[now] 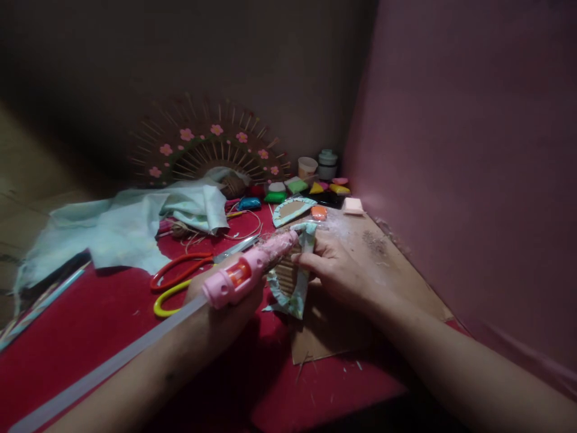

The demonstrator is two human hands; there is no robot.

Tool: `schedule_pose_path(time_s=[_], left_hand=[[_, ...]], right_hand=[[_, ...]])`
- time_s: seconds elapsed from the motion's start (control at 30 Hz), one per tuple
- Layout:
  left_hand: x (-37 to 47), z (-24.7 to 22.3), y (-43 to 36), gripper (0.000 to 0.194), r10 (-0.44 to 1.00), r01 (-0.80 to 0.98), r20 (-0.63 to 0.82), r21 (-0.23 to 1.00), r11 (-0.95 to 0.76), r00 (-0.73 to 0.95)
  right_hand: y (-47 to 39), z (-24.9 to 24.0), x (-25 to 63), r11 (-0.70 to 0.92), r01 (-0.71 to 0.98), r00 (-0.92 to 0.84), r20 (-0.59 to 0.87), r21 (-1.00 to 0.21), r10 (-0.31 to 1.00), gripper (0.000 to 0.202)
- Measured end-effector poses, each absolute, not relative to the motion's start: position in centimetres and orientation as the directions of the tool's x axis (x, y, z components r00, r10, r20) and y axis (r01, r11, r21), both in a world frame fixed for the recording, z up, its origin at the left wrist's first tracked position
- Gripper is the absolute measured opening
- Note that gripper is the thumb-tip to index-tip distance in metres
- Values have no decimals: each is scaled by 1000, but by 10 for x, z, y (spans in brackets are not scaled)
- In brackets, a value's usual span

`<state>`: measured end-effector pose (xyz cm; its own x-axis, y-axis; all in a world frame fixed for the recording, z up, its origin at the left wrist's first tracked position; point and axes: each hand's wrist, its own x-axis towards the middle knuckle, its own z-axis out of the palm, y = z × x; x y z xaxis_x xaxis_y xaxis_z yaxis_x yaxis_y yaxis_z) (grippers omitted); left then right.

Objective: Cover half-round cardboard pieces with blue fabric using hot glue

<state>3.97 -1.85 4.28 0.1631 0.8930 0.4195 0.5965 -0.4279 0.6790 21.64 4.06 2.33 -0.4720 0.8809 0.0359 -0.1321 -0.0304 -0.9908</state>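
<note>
My left hand (238, 307) is wrapped round a pink glue gun (232, 279), with a long clear glue stick (117, 364) coming out of its back. The gun's nozzle end lies over a cardboard piece (287, 276) edged with folded light-blue cloth. My right hand (331, 264) pinches this piece at its right edge, thumb on the near face. The piece is held tilted above a cardboard sheet (333, 331). Behind it lies a second cloth-edged half-round piece (294, 211). Where the nozzle tip touches is hard to make out.
Scissors with red and yellow handles (183, 270) lie left of the gun. Light-blue cloth (121, 222) spreads at the left. Coloured clay packets (274, 196), a cup (307, 166) and a stick fan with pink flowers (216, 138) stand at the back. A pink wall (464, 150) rises on the right.
</note>
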Motion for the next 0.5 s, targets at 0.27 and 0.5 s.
schedule_pose_path(time_s=[0.27,0.5], left_hand=[[42,46,-19,40,893,460,398,766,-450,211],[39,48,-18,40,882,563,461,705,-431,99]], right_hand=[[42,24,217,-88,-198,-487,20,-976,873,8],[56,25,221,-203,-335,-422,-46,-920,905,13]])
